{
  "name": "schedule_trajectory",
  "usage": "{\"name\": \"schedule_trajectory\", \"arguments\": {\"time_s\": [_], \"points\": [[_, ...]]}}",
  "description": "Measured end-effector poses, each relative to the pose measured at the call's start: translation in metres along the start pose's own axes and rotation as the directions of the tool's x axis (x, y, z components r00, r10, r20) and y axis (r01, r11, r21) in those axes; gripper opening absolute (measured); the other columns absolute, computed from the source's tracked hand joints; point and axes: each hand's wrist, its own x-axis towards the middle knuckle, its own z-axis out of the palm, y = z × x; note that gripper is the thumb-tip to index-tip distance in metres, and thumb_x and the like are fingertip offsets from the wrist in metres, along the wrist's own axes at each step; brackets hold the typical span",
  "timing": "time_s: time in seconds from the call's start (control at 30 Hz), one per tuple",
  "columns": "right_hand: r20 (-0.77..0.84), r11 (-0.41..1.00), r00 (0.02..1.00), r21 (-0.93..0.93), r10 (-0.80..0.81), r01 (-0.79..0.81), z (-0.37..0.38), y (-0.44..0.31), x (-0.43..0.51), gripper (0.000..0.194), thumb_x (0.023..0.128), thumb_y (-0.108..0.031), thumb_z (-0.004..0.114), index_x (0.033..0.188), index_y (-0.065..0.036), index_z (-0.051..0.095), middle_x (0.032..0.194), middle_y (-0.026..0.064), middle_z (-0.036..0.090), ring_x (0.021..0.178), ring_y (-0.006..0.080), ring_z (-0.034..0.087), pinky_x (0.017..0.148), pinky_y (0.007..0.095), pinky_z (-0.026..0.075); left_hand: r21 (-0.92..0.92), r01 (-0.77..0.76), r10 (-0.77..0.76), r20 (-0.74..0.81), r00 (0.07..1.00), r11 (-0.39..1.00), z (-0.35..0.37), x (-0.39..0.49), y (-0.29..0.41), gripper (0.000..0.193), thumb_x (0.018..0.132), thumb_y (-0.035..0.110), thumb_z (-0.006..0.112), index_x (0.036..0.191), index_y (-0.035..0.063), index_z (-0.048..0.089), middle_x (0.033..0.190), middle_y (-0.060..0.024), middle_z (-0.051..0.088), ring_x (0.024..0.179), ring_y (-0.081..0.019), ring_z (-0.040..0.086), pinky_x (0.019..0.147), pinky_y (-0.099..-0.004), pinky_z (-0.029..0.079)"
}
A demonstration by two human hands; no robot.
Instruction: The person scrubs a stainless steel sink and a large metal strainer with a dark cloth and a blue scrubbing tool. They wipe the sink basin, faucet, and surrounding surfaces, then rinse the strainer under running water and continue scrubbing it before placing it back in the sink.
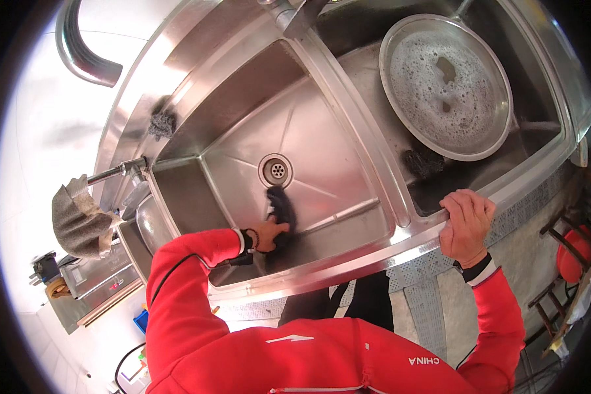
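Note:
My left hand (268,234) reaches down into the left basin of a stainless steel sink (315,133), near its front wall. Beside its fingers is a dark, blurred object (281,202), stretching toward the round drain strainer (277,170); whether the hand grips it is unclear. My right hand (467,224) has its fingers curled over the front rim of the right basin (507,184). In that basin stands a large round metal bowl (505,123) of foamy water (423,93). A dark scouring pad (423,163) lies by the bowl.
A grey metal scourer (162,124) rests on the back ledge. A grey cloth (81,219) hangs over a faucet pipe (106,175) at the left. A divider (359,133) separates the basins. A red stool seat (574,253) is at the far right, beyond the perforated mat (423,290).

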Motion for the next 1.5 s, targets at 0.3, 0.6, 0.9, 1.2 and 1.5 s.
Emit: {"name": "schedule_trajectory", "arguments": {"time_s": [0.3, 0.6, 0.9, 1.2, 1.5], "points": [[-0.001, 1.000, 1.000, -0.011, -0.011, 0.011, 0.004, -0.007, 0.000, 0.035, 0.067, -0.016, 0.053, 0.100, -0.007, 0.062, 0.102, 0.0070, 0.061, 0.102, 0.0274, 0.058, 0.089, 0.0437, 0.034, 0.190, -0.679, 0.683, -0.421, 0.597, 0.709, -0.069, 0.118, 0.105, 0.042, 0.071, 0.005, 0.069, 0.110, 0.0145, 0.056, 0.112, -0.0209, 0.047, 0.097, -0.0424, 0.056, 0.080, -0.0503, 0.049], [0.019, 0.999, 1.000, -0.028, -0.018, 0.019, 0.016, -0.017, -0.008, 0.036, 0.067, -0.018, 0.054, 0.100, -0.007, 0.062, 0.103, 0.0070, 0.062, 0.102, 0.0284, 0.058, 0.090, 0.0430, 0.033, -0.201, -0.148, -0.131, -0.913, 0.387, 0.968, -0.135, 0.099, 0.036, 0.044, 0.072, -0.001, 0.067, 0.112, 0.0095, 0.055, 0.113, -0.0208, 0.049, 0.096, -0.0446, 0.057, 0.083, -0.0478, 0.050], [0.026, 1.000, 0.999, -0.014, -0.028, 0.028, 0.005, -0.030, -0.009, 0.036, 0.066, -0.017, 0.054, 0.099, -0.008, 0.061, 0.101, 0.0063, 0.062, 0.101, 0.0289, 0.058, 0.091, 0.0439, 0.034, 0.084, -0.258, 0.251, -0.640, 0.727, 0.963, -0.091, 0.121, 0.127, 0.061, 0.073, 0.025, 0.081, 0.126, 0.0165, 0.051, 0.119, -0.0235, 0.042, 0.103, -0.0441, 0.058, 0.083, -0.0498, 0.052], [-0.134, 0.988, 0.990, 0.141, -0.037, 0.056, -0.022, 0.029, -0.041, 0.031, 0.066, -0.019, 0.061, 0.094, -0.010, 0.067, 0.094, 0.0111, 0.064, 0.094, 0.0329, 0.061, 0.081, 0.0478, 0.045, -0.250, -0.038, -0.193, -0.826, 0.529, 0.967, -0.178, 0.110, 0.042, 0.030, 0.081, 0.015, 0.064, 0.109, 0.0040, 0.064, 0.103, -0.0230, 0.068, 0.099, -0.0409, 0.065, 0.085, -0.0468, 0.052], [-0.216, 0.997, 0.975, -0.071, -0.046, 0.031, -0.130, 0.009, -0.076, 0.018, 0.069, -0.024, 0.065, 0.082, -0.013, 0.060, 0.087, 0.0044, 0.055, 0.095, 0.0245, 0.052, 0.088, 0.0417, 0.035, -0.484, -0.727, -0.338, -0.872, 0.354, 0.487, -0.170, -0.105, 0.155, 0.043, 0.081, 0.002, 0.063, 0.124, 0.0019, 0.055, 0.106, -0.0064, 0.064, 0.091, -0.0171, 0.061, 0.082, -0.0293, 0.052]]}}
